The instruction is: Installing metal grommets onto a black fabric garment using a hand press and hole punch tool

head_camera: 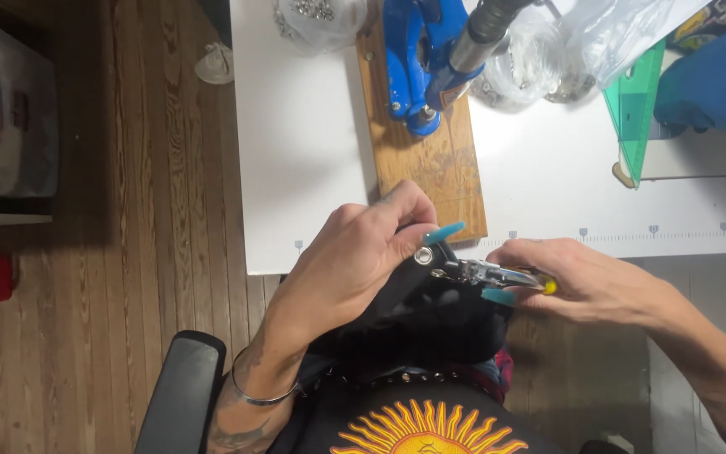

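My left hand (pixel 355 261) grips a bunched piece of black fabric (pixel 430 311) just in front of the table edge, thumb and fingers pinching it beside a small round metal eyelet (pixel 423 256) set in the cloth. My right hand (pixel 581 282) holds small pliers (pixel 485 272) with yellow-tipped handles; the metal jaws point left and touch the fabric right next to the eyelet. Both hands have long turquoise nails. A thin metal bangle sits on my left wrist.
A white table (pixel 304 151) carries a wooden board (pixel 430 164) with a blue hand press (pixel 420 59) bolted on it. Clear bags of small metal parts (pixel 317 17) lie at the back, a green ruler-like tool (pixel 632 109) at right. A black chair armrest (pixel 180 391) is below left.
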